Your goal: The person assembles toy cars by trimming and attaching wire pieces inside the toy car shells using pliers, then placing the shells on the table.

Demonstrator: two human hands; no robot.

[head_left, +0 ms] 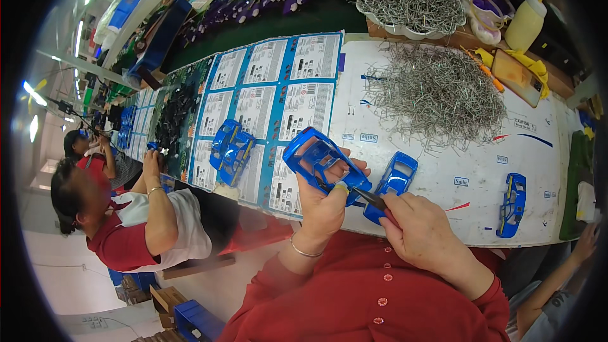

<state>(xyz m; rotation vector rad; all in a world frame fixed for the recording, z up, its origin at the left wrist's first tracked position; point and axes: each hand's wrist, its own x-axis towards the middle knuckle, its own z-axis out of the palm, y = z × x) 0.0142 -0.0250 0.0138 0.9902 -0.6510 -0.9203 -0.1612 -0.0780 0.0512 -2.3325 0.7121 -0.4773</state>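
Observation:
My left hand (322,209) is closed around a blue toy car body shell (303,153), holding it tilted above the table with its hollow inside showing. In my right hand (423,231) is a dark, tapered hand tool (372,199), with a bit of reddish handle at the fingers. Its tip reaches the shell's near end, by my left thumb; whether it touches cannot be made out. Just beyond my right hand, a blue toy car (398,176) lies on the white table surface. Other blue car shells (231,151) rest on printed sheets to the left.
A loose heap of thin metal pins (443,98) covers the table's far right, below a scalloped tray (408,28) of more pins. Nearby are a phone (518,79), an orange pen-like tool (491,76) and a pale bottle (527,24). A co-worker (152,221) sits at left; another blue car (512,206) lies right.

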